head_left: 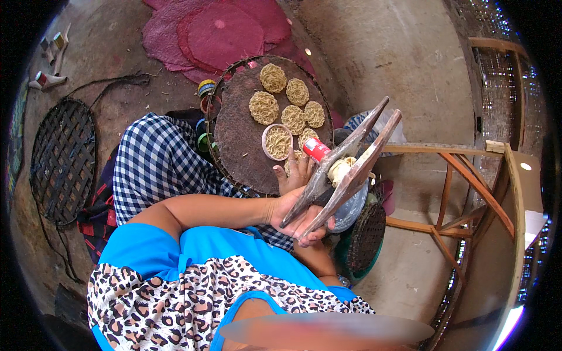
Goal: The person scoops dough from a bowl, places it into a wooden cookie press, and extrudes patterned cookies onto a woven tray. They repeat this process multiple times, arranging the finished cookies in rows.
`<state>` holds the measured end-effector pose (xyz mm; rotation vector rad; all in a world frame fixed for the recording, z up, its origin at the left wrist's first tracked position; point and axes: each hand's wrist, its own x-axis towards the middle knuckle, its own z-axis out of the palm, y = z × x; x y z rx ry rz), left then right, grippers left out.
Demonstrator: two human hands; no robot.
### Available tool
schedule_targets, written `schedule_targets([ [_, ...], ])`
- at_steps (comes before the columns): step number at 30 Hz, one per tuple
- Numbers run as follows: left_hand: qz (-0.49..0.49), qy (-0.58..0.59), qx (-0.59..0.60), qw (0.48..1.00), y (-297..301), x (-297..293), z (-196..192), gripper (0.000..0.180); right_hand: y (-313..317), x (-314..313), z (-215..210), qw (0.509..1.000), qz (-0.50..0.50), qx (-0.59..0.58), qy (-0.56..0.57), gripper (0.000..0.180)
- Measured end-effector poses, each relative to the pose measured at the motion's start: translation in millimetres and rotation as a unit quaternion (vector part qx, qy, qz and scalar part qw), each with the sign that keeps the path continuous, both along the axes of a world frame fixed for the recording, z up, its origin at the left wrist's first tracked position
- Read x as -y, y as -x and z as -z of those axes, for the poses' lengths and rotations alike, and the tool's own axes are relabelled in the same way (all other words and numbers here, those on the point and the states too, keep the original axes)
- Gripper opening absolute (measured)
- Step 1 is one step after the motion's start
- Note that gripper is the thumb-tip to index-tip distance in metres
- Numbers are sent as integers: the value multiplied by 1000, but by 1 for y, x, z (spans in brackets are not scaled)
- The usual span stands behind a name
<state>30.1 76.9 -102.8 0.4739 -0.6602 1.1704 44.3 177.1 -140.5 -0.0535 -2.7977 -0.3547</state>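
My left hand (295, 217) is closed around the lower ends of a wooden press (345, 167) made of two long handles that rise to the upper right. A lump of pale dough (340, 169) sits between the handles. My right hand (296, 171) lies just beyond, fingers spread, at the near edge of a round woven tray (237, 131) resting on my lap. A red and white tube (316, 148) is beside its fingertips. A small bowl (277, 141) of noodles stands on the tray among several round noodle nests (264, 107).
Magenta round mats (219, 32) lie on the ground beyond the tray. A black lattice disc (61, 161) lies at the left. A metal bowl (351, 209) and a dark woven basket (366, 237) sit under the press. A wooden frame (468, 181) stands at the right.
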Motion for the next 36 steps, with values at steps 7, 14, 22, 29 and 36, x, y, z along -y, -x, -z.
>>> schedule_targets([
  [7,25,-23,-2,999,-5,-1,4,79,7,-2,-7,974,51,61,212,75],
  [14,-9,15,-65,998,-5,2,1,81,26,17,-21,957,115,40,265,106],
  [22,45,9,-34,998,-3,8,-3,89,43,28,-28,905,68,0,420,100],
  [29,44,-7,-87,995,-11,10,-11,85,41,67,-18,957,-47,-27,283,105],
  [36,24,34,-124,991,-8,26,-14,97,45,72,-1,985,-9,-43,167,96],
])
